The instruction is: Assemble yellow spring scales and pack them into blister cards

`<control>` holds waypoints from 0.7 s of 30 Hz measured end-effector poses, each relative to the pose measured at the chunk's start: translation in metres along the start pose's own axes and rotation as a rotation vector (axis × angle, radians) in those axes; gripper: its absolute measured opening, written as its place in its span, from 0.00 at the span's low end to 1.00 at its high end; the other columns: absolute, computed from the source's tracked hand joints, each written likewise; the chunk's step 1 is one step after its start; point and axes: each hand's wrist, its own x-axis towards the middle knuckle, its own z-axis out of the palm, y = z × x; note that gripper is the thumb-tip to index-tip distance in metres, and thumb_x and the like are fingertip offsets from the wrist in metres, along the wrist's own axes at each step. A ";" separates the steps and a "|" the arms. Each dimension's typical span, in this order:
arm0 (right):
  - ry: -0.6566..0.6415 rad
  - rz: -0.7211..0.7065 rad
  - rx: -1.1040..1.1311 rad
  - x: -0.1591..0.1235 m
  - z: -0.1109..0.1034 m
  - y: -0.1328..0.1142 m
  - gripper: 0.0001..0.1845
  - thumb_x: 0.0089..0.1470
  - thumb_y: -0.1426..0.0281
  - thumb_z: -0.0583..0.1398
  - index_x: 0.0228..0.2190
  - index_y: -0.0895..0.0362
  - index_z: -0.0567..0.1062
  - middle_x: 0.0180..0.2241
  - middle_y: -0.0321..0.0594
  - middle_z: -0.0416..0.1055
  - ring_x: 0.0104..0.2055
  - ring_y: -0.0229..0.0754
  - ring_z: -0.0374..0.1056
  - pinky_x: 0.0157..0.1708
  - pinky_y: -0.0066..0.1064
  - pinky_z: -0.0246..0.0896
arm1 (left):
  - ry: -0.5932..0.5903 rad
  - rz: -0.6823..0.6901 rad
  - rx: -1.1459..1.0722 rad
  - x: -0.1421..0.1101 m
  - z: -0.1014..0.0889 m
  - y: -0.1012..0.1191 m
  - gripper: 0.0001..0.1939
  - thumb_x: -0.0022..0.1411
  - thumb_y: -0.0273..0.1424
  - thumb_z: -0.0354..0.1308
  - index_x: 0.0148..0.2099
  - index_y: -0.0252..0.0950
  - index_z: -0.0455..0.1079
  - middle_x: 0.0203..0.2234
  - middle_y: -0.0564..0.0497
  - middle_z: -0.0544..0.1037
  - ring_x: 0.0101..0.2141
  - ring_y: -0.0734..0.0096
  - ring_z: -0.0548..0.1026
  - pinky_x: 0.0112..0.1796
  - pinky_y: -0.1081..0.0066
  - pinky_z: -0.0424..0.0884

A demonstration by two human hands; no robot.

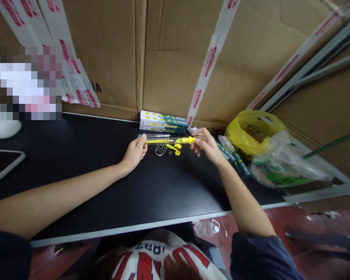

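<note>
Over the black tabletop I hold a slim yellow pen-like stick level between both hands. My left hand pinches its left end, where a clear tube lies alongside. The stick's yellow right end is pinched by my right hand. Just below the stick lie a wire clip and some small yellow bits on the table.
White-and-teal boxes lie behind the hands against a taped cardboard wall. To the right sit more teal packs, a yellow bag and clear plastic bags. A tablet and a white object are at the far left.
</note>
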 end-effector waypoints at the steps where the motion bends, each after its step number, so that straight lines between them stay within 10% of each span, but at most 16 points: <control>1: -0.020 -0.001 0.010 0.000 0.000 -0.001 0.16 0.54 0.60 0.60 0.38 0.53 0.62 0.24 0.30 0.69 0.19 0.31 0.61 0.14 0.21 0.56 | 0.002 -0.002 -0.003 0.000 0.000 0.000 0.23 0.67 0.43 0.45 0.23 0.37 0.52 0.13 0.61 0.51 0.12 0.85 0.49 0.14 0.80 0.45; 21: -0.021 0.014 -0.217 -0.001 0.005 0.003 0.23 0.59 0.50 0.52 0.25 0.56 0.64 0.21 0.34 0.68 0.17 0.31 0.59 0.13 0.21 0.56 | -0.012 0.013 0.005 0.000 0.000 -0.001 0.22 0.67 0.43 0.45 0.23 0.37 0.52 0.13 0.61 0.51 0.12 0.85 0.49 0.14 0.81 0.45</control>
